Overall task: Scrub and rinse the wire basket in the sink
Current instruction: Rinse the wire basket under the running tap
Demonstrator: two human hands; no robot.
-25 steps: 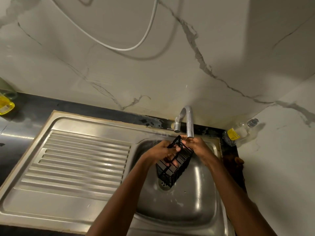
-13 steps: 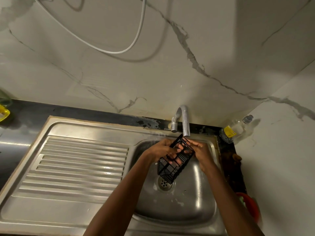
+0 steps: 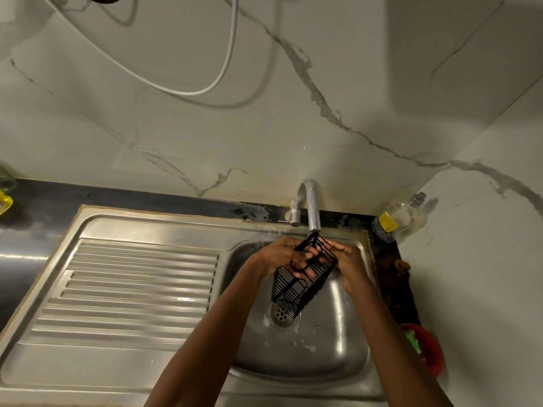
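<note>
Both hands hold the black wire basket [image 3: 302, 277] over the sink [image 3: 332, 356], under the tap [image 3: 313, 207]. The left hand [image 3: 282, 254] curls round it; the right hand [image 3: 348, 261] grips its far side, fingers partly hidden

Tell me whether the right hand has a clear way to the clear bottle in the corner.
Probably yes, once freed: the right hand now holds the basket, and nothing stands between it and the bottle beyond the sink rim.

The wire basket [image 3: 302, 277] has tipped more upright, its top now touching the faucet [image 3: 312, 210].
</note>
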